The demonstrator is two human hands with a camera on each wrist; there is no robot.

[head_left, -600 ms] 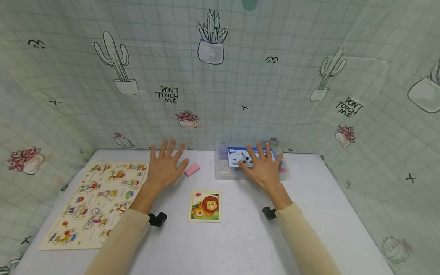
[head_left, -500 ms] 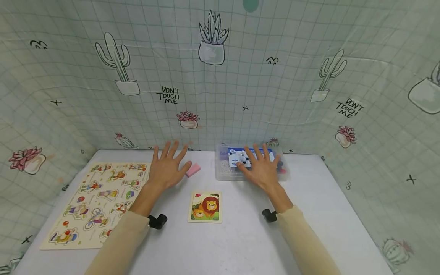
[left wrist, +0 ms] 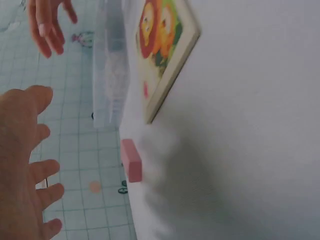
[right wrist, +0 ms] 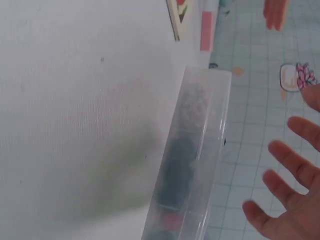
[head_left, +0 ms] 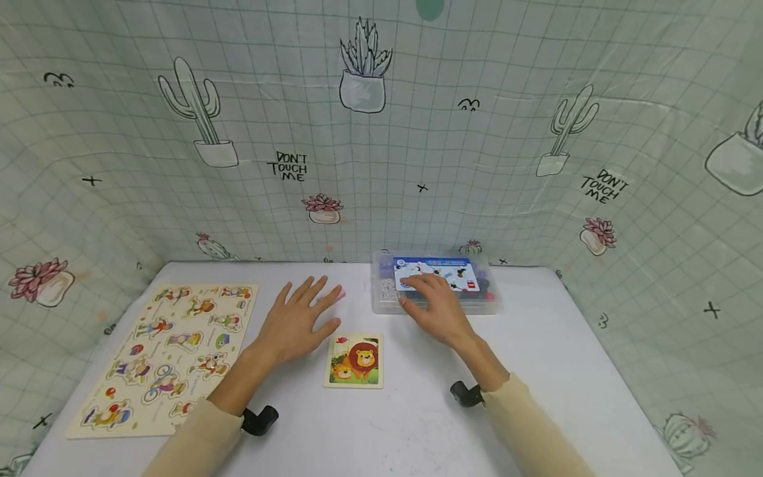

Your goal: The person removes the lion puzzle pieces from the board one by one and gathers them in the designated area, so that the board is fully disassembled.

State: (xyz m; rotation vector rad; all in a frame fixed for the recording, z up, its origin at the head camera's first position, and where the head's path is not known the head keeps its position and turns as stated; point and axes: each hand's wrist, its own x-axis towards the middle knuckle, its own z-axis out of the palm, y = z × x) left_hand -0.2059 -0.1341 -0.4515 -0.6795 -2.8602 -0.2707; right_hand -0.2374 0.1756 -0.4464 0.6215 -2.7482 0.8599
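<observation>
The table (head_left: pixel 411 430) was white, the cloth (head_left: pixel 381 152) pale green with a darker grid. The block (left wrist: pixel 132 161) was pink, the lion tile (head_left: pixel 354 361) red, orange and green, the board (head_left: pixel 156 356) cream with multicoloured figures (head_left: pixel 165 384), the label (head_left: pixel 456 278) blue and white.

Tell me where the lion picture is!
In the head view, the lion picture lies on the table below centre, right of the left hand and lower left of the clear box.

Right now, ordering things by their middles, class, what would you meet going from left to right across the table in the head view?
Puzzle board, left hand, lion picture, plastic box.
</observation>
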